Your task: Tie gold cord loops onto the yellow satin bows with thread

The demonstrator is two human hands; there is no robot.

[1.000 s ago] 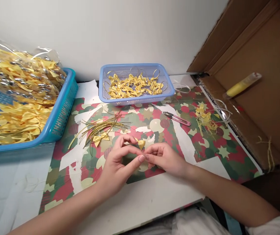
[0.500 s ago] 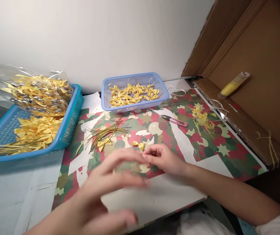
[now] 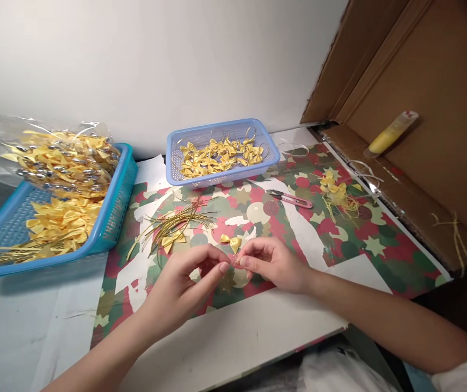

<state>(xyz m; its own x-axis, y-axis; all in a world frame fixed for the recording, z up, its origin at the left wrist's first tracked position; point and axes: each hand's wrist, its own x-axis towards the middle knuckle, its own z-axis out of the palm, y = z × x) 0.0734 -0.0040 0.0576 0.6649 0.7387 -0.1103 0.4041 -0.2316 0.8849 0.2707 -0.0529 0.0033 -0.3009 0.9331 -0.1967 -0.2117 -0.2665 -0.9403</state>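
Above the patterned paper, my left hand [image 3: 195, 283] is closed in a pinch, its fingertips almost meeting those of the other hand. My right hand [image 3: 276, 265] pinches too, thumb against fingers. Between the fingertips is something thin and fine that I cannot make out. Just beyond them is a small yellow ribbon bow [image 3: 231, 241]; whether it is joined to what the fingers hold does not show. Another yellow bow [image 3: 173, 240] lies to the left, beside a bundle of gold wire ties [image 3: 182, 220].
A blue basket [image 3: 222, 178] of tied bows stands at the back. Left is a larger blue basket [image 3: 113, 204] with loose bows and a clear bag of bows [image 3: 68, 163]. Pink-handled thread snips [image 3: 294, 200] and yellow scraps [image 3: 337, 193] lie right, near a cardboard wall [image 3: 433, 98].
My left hand has come from open and blurred near the camera to a pinch at my right fingertips. My right hand has stayed nearly in place.
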